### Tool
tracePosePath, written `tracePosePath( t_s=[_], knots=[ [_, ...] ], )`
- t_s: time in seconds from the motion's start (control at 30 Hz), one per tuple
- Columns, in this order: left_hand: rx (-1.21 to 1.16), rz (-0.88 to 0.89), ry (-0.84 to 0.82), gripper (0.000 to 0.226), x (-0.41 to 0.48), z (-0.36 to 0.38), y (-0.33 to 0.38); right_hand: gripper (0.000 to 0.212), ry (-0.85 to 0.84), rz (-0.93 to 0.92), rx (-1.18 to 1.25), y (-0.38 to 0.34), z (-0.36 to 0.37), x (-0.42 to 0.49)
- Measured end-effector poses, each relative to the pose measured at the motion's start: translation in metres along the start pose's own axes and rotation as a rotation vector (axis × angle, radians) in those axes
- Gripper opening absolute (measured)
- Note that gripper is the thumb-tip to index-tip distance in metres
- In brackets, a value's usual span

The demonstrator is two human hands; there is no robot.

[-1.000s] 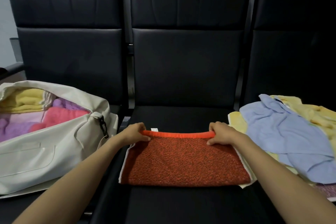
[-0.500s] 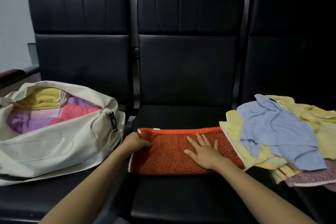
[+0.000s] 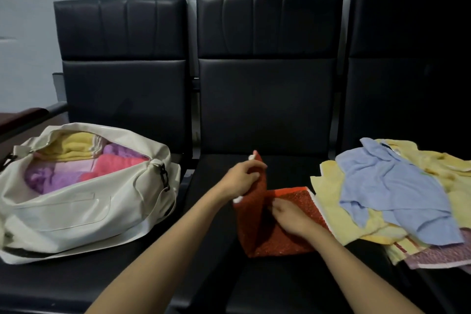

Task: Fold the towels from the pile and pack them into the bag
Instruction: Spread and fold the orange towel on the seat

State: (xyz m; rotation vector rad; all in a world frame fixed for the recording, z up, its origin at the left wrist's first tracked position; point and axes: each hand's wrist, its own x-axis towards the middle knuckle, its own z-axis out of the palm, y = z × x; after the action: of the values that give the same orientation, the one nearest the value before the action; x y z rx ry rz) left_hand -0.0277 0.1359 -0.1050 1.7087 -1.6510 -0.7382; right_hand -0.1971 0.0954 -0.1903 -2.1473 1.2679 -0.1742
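Red towel (image 3: 280, 242) at centre of frame, on middle seat (image 3: 285, 285). Left hand (image 3: 240, 180) grasps towel's left end, lifted upright above the rest. Right hand (image 3: 289, 216) unclenched, fingers flat, pressing towel down beside raised flap. Cream bag (image 3: 76, 209) at left, unzipped, folded towels inside. Loose pile (image 3: 392, 191) at right, touching red towel's edge.

Speckled orange-red towel (image 3: 280, 239), cream bag (image 3: 76, 211) — light-blue towel (image 3: 392, 186) over yellow towels (image 3: 328, 194).

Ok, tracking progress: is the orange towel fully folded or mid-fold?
Mid-fold. The left hand holds one end of the orange towel raised while the right hand presses the flat half.
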Motion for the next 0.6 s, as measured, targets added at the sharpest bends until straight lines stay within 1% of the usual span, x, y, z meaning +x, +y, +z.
tracePosePath(
  t_s=[0.03,0.1,0.13,0.17,0.2,0.23,0.3,0.33,0.37,0.4,0.47,0.53,0.57,0.6],
  knots=[
    [-0.077,-0.015,-0.036,0.035,0.001,0.014,0.01,0.031,0.088,0.038,0.16,0.007,-0.01,0.001],
    [-0.261,-0.051,-0.122,0.04,-0.001,0.041,0.026,0.032,0.228,0.175,0.522,0.023,-0.03,-0.002],
    [-0.356,-0.089,-0.189,0.042,-0.002,0.053,0.031,0.035,0.262,0.252,0.676,0.028,-0.037,-0.006],
    [-0.444,-0.13,-0.264,0.044,-0.005,0.063,0.033,0.038,0.26,0.328,0.75,0.033,-0.043,-0.009],
    [-0.516,-0.168,-0.326,0.045,-0.006,0.072,0.032,0.042,0.242,0.385,0.769,0.035,-0.047,-0.013],
    [-0.544,-0.198,-0.352,0.045,-0.007,0.079,0.03,0.048,0.235,0.431,0.725,0.038,-0.05,-0.014],
    [-0.524,-0.24,-0.301,0.042,-0.009,0.085,0.024,0.064,0.257,0.48,0.611,0.042,-0.053,-0.013],
    [-0.49,-0.251,-0.253,0.039,-0.009,0.086,0.019,0.066,0.239,0.461,0.601,0.043,-0.054,-0.013],
    [-0.444,-0.254,-0.211,0.035,-0.01,0.085,0.013,0.061,0.21,0.418,0.617,0.044,-0.054,-0.013],
    [-0.388,-0.249,-0.177,0.031,-0.011,0.082,0.007,0.051,0.174,0.374,0.612,0.044,-0.054,-0.015],
    [-0.195,-0.203,-0.093,0.025,-0.015,0.075,-0.006,0.032,0.114,0.317,0.551,0.041,-0.054,-0.019],
    [0.024,-0.166,0.035,0.024,-0.018,0.069,-0.019,0.03,0.117,0.298,0.468,0.04,-0.053,-0.017],
    [0.081,-0.177,0.09,0.028,-0.021,0.068,-0.025,0.033,0.137,0.294,0.435,0.04,-0.054,-0.017],
    [0.088,-0.213,0.12,0.035,-0.024,0.068,-0.028,0.036,0.151,0.293,0.409,0.039,-0.055,-0.018]
  ],
)
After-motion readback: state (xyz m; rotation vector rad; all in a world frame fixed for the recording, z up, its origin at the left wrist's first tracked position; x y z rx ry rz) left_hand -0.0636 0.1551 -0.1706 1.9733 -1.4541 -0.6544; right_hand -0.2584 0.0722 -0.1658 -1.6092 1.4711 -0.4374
